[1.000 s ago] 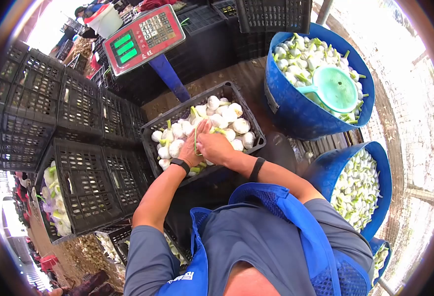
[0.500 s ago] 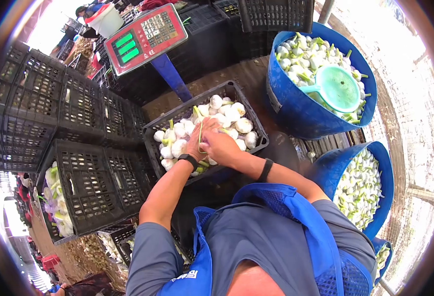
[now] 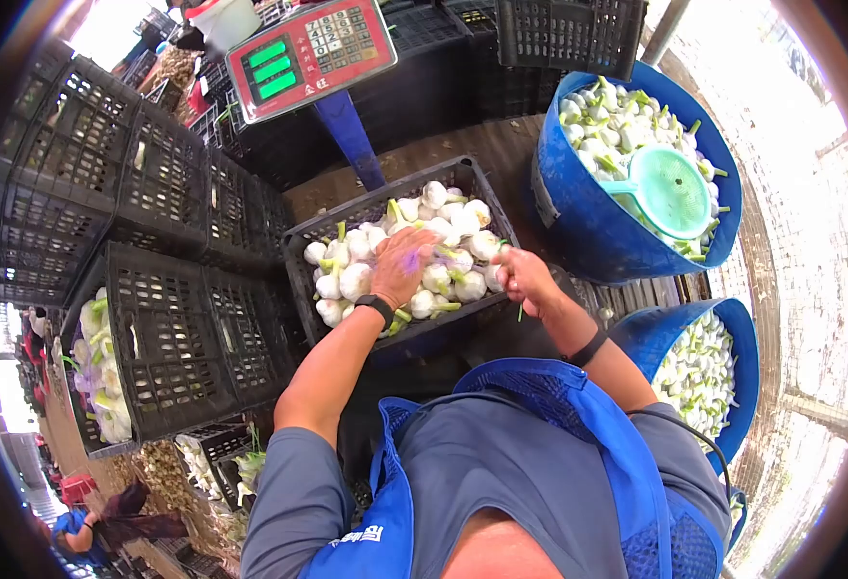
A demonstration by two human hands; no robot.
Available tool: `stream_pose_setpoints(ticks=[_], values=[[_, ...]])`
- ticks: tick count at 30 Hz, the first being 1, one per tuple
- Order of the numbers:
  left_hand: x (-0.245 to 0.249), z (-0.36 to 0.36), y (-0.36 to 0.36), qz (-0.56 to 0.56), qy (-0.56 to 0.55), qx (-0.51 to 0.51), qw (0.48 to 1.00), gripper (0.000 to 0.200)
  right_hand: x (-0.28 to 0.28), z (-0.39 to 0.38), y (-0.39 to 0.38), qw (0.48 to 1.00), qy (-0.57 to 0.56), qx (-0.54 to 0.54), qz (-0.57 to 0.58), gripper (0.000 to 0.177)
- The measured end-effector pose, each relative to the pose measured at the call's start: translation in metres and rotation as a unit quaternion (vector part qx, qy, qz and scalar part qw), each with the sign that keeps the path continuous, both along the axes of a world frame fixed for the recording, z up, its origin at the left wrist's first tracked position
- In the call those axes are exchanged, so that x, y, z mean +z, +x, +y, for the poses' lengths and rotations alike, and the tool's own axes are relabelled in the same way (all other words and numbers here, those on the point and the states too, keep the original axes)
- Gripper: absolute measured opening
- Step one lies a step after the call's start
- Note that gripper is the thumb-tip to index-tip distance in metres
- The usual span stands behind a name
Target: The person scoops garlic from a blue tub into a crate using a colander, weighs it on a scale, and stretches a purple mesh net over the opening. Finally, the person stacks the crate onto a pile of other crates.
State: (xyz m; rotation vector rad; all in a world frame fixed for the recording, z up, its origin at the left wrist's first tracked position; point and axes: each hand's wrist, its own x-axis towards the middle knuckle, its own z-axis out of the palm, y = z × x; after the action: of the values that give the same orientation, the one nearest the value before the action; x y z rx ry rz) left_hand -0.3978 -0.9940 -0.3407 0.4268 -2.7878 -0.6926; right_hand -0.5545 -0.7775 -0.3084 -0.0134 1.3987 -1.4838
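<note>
A black plastic crate (image 3: 299, 289) full of white garlic bulbs (image 3: 355, 281) with short green stems is in front of me. My left hand (image 3: 403, 265) lies over the bulbs in the middle, fingers stretched out, with a purple patch showing across its back. At the crate's right edge, my right hand (image 3: 532, 282) has its fingers curled together. A thin green strip (image 3: 520, 311) pokes out beneath it; the rest of the strip is hidden by the fingers.
Beyond the crate stands a red scale display (image 3: 310, 53) on a blue post (image 3: 350, 138). Black crates (image 3: 164, 183) are stacked at left. At right are two blue tubs of garlic (image 3: 578, 227), one bearing a green strainer (image 3: 673, 191). Another person (image 3: 82, 531) is at lower left.
My right hand has moved right, away from my left hand, to the crate's edge. The green strip no longer lies between the hands. My left hand has flattened onto the bulbs.
</note>
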Motion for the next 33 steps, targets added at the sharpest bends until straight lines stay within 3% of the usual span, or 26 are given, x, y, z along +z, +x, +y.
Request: stream_pose_setpoints(ticks=[1,3,7,8,9,10,11,12,13,14,15,16,17,19,20,23,24,29,32,33], values=[[0.000,-0.001,0.000,0.002,0.007,0.003,1.000,0.047,0.001,0.001,0.002,0.997,0.016,0.071,-0.005,0.017],[-0.001,-0.001,0.000,0.006,0.015,0.013,1.000,0.048,-0.006,-0.003,-0.002,0.997,-0.004,0.083,-0.009,0.012],[-0.010,-0.002,-0.003,0.034,0.001,0.024,0.999,0.043,0.006,-0.039,-0.027,0.981,-0.122,-0.143,0.052,0.011],[-0.005,0.000,-0.005,0.051,-0.022,0.027,0.998,0.040,0.000,-0.053,-0.032,0.971,-0.112,-0.162,0.133,0.015],[0.000,0.001,-0.005,0.126,0.061,0.007,0.990,0.028,-0.005,-0.076,-0.029,0.956,-0.111,-0.170,0.211,0.019],[-0.003,0.003,-0.004,0.190,0.032,0.009,0.981,0.023,-0.010,-0.090,-0.026,0.928,-0.058,-0.113,0.351,0.021],[-0.006,0.006,-0.001,0.209,0.021,0.023,0.977,0.018,-0.014,-0.101,-0.020,0.866,-0.025,-0.024,0.499,0.019],[0.012,0.004,0.005,0.125,0.030,-0.013,0.992,0.028,-0.027,-0.112,-0.014,0.818,-0.019,0.055,0.573,0.019],[0.014,0.008,0.007,0.075,0.005,0.029,0.997,0.033,-0.032,-0.123,-0.005,0.811,-0.028,0.114,0.573,0.019],[0.029,0.011,0.015,0.094,-0.049,0.008,0.994,0.044,-0.060,-0.134,-0.006,0.794,-0.078,0.137,0.587,0.017],[-0.004,0.011,0.011,0.076,-0.060,0.047,0.994,0.055,-0.066,-0.132,0.003,0.783,-0.049,0.135,0.606,0.015],[0.014,0.011,0.014,0.054,0.026,0.048,0.997,0.067,-0.073,-0.137,-0.001,0.806,-0.076,0.157,0.565,0.013],[-0.015,0.009,0.008,0.078,-0.018,0.073,0.994,0.070,-0.071,-0.137,-0.005,0.802,-0.071,0.177,0.565,0.012],[0.017,0.020,0.017,0.061,-0.076,0.079,0.992,0.065,-0.055,-0.134,0.001,0.733,-0.022,0.127,0.668,0.016],[0.025,0.022,0.018,0.054,-0.069,0.093,0.992,0.062,-0.055,-0.136,0.001,0.756,-0.027,0.113,0.644,0.018],[0.024,0.021,0.017,0.070,-0.023,0.096,0.993,0.052,-0.071,-0.137,-0.004,0.732,-0.057,0.123,0.668,0.018],[0.015,0.021,0.014,0.081,-0.037,0.113,0.990,0.046,-0.074,-0.134,-0.004,0.749,-0.044,0.134,0.648,0.016],[-0.009,0.021,0.002,0.107,-0.043,0.159,0.980,0.028,-0.044,-0.107,0.017,0.766,-0.089,0.127,0.624,0.008],[-0.010,0.018,-0.001,0.051,-0.073,0.164,0.982,0.018,-0.026,-0.093,0.019,0.691,-0.077,0.139,0.705,0.008],[-0.012,0.016,-0.002,0.054,-0.096,0.159,0.981,0.016,-0.029,-0.088,0.018,0.691,-0.076,0.139,0.705,0.008]])
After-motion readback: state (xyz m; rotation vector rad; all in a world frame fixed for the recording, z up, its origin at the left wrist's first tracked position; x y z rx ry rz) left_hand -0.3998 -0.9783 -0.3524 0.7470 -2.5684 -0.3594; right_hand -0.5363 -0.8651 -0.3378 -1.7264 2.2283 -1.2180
